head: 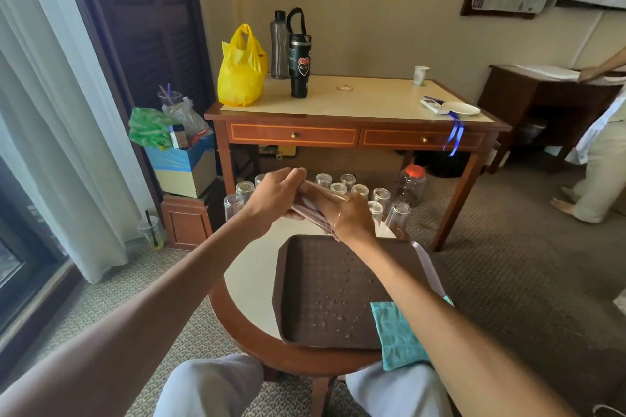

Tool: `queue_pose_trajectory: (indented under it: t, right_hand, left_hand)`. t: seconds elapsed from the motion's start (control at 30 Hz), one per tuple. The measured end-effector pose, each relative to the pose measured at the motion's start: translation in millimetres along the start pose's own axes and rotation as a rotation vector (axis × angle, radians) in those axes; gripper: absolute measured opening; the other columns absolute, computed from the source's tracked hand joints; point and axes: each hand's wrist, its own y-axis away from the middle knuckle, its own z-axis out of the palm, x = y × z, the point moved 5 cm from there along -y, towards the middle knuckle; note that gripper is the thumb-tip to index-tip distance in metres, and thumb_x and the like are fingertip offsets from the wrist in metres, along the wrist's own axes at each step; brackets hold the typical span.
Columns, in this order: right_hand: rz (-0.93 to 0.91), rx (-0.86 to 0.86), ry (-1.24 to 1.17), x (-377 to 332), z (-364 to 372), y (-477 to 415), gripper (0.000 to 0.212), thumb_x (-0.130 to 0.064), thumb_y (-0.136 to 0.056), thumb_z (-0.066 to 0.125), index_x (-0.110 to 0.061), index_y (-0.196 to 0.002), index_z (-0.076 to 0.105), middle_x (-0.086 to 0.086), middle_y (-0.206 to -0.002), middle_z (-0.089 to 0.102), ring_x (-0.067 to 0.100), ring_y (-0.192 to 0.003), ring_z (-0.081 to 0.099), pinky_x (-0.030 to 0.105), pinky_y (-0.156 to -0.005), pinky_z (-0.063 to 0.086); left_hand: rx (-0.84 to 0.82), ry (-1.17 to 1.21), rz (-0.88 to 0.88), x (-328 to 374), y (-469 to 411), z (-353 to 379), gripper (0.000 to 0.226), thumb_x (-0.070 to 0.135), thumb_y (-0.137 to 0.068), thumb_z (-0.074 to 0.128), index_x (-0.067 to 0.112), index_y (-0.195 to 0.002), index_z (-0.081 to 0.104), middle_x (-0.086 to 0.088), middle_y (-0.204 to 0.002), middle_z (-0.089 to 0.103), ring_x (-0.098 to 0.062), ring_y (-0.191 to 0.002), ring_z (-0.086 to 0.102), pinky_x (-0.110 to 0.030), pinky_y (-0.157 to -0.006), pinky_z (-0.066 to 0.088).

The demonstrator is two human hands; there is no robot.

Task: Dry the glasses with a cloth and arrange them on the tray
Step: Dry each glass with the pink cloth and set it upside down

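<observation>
I have both hands up at 12 o'clock from the tray (305, 281), just past its far edge. My left hand (276, 196) and right hand (354, 218) are each closed round a mauve cloth (310, 210), fingers curled into it. A clear straight edge shows between them. I take it for a glass being wiped, but the cloth hides most of it, so I cannot be sure.

The tray sits on the round worktop (250, 281) in front of me. It carries no glass, only water drops (335, 308) scattered from its centre toward 5 o'clock. A teal cloth (396, 332) lies folded at the tray's 4 o'clock corner, half on the rim and hanging off the worktop edge.

The glasses (381, 196), roughly 10 of them, stand upside down in a loose row from 11 to 1 o'clock beyond my hands. I cannot tell whether they rest on the floor or on the worktop's far edge.

My reading is that the job is barely begun. At most 1 glass is in hand for drying, 0 are arranged, and all the rest wait. The wet tray may want a wipe before anything dry goes on it.
</observation>
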Motion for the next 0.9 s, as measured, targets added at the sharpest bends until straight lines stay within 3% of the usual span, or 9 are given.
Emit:
queue_pose_trajectory:
  t: [0.07, 0.17, 0.3, 0.4, 0.47, 0.6, 0.67, 0.77, 0.9]
  right_hand:
    - [0.249, -0.241, -0.354, -0.1, 13.5, 2.2, 0.061, -0.074, -0.079, 0.064, -0.015, -0.092, 0.073, 0.007, -0.075, 0.075, 0.021, -0.054, 0.068, 0.026, -0.047, 0.05]
    - [0.297, -0.371, -0.469, -13.3, 6.1, 7.7, 0.069, -0.078, -0.074, 0.065, -0.012, -0.095, 0.074, 0.007, -0.071, 0.073, 0.016, -0.046, 0.061, 0.021, -0.04, 0.044]
    - [-0.117, 0.056, -0.076, -31.6, -29.2, 5.8, 0.022, -0.026, -0.087, 0.072, -0.007, -0.076, 0.07, 0.004, -0.063, 0.067, 0.018, -0.049, 0.063, 0.017, -0.036, 0.033]
    - [-0.406, 0.303, 0.167, -56.6, -51.3, 21.5, 0.025, -0.02, -0.073, 0.046, -0.011, -0.064, 0.068, -0.005, -0.052, 0.049, 0.005, -0.042, 0.036, 0.018, -0.035, 0.018]
    - [-0.468, 0.358, 0.248, -57.8, -54.2, 20.2, 0.025, -0.021, -0.074, 0.048, -0.011, -0.063, 0.068, -0.006, -0.052, 0.049, 0.005, -0.041, 0.032, 0.018, -0.037, 0.015]
    - [-0.249, 0.166, -0.078, -30.4, -34.4, -1.8, 0.044, -0.048, -0.08, 0.079, -0.009, -0.063, 0.068, -0.008, -0.044, 0.049, 0.007, -0.04, 0.044, 0.02, -0.037, 0.029]
    - [0.008, -0.093, -0.394, -20.1, -18.0, -2.4, 0.058, -0.072, -0.069, 0.076, -0.016, -0.08, 0.076, 0.001, -0.059, 0.068, 0.015, -0.048, 0.06, 0.023, -0.041, 0.039]
    - [0.268, -0.431, -0.519, -8.3, 4.8, 6.8, 0.07, -0.084, -0.065, 0.064, -0.022, -0.094, 0.074, 0.005, -0.07, 0.069, 0.011, -0.043, 0.048, 0.018, -0.036, 0.031]
    - [0.156, -0.189, -0.318, 1.1, -3.6, -8.0, 0.057, -0.066, -0.073, 0.077, -0.014, -0.096, 0.074, 0.005, -0.071, 0.074, 0.016, -0.053, 0.065, 0.024, -0.042, 0.046]
  left_hand:
    - [0.058, -0.081, 0.149, 6.7, -0.2, -2.8, 0.04, 0.035, -0.108, 0.045, 0.001, -0.107, 0.065, -0.021, -0.096, 0.064, -0.027, -0.084, 0.065, -0.034, -0.072, 0.056]
    - [0.062, -0.029, 0.223, 3.2, -0.1, -3.0, 0.037, 0.036, -0.108, 0.046, 0.004, -0.11, 0.064, -0.019, -0.101, 0.065, -0.031, -0.096, 0.066, -0.036, -0.082, 0.057]
    - [-0.109, 0.38, -0.064, -17.3, -6.7, 3.9, 0.041, 0.045, -0.105, 0.05, 0.014, -0.132, 0.053, -0.019, -0.126, 0.061, -0.031, -0.11, 0.067, -0.038, -0.087, 0.059]
    - [-0.224, 0.346, -0.259, -22.5, -5.9, 3.4, 0.067, 0.069, -0.096, 0.046, 0.016, -0.136, 0.054, -0.016, -0.125, 0.064, -0.028, -0.102, 0.068, -0.033, -0.077, 0.056]
    - [-0.238, 0.245, -0.272, -22.3, -4.6, 2.7, 0.066, 0.072, -0.096, 0.041, 0.016, -0.124, 0.06, -0.013, -0.113, 0.063, -0.023, -0.091, 0.062, -0.032, -0.076, 0.051]
    - [-0.156, 0.18, -0.112, -16.6, -9.3, -3.1, 0.05, 0.061, -0.1, 0.046, 0.017, -0.107, 0.066, -0.021, -0.102, 0.059, -0.024, -0.086, 0.055, -0.031, -0.078, 0.049]
    - [-0.155, 0.136, -0.014, -14.5, -10.1, -3.7, 0.052, 0.058, -0.101, 0.047, 0.013, -0.12, 0.063, -0.023, -0.115, 0.061, -0.026, -0.095, 0.06, -0.026, -0.078, 0.053]
    - [-0.163, 0.051, 0.095, -13.5, -10.4, -6.0, 0.044, 0.051, -0.1, 0.051, 0.015, -0.124, 0.059, -0.01, -0.115, 0.064, -0.021, -0.109, 0.065, -0.017, -0.075, 0.056]
    - [-0.269, 0.146, -0.005, -23.0, -9.6, -5.5, 0.034, 0.044, -0.104, 0.049, 0.025, -0.131, 0.059, -0.006, -0.122, 0.063, -0.018, -0.109, 0.064, -0.025, -0.084, 0.052]
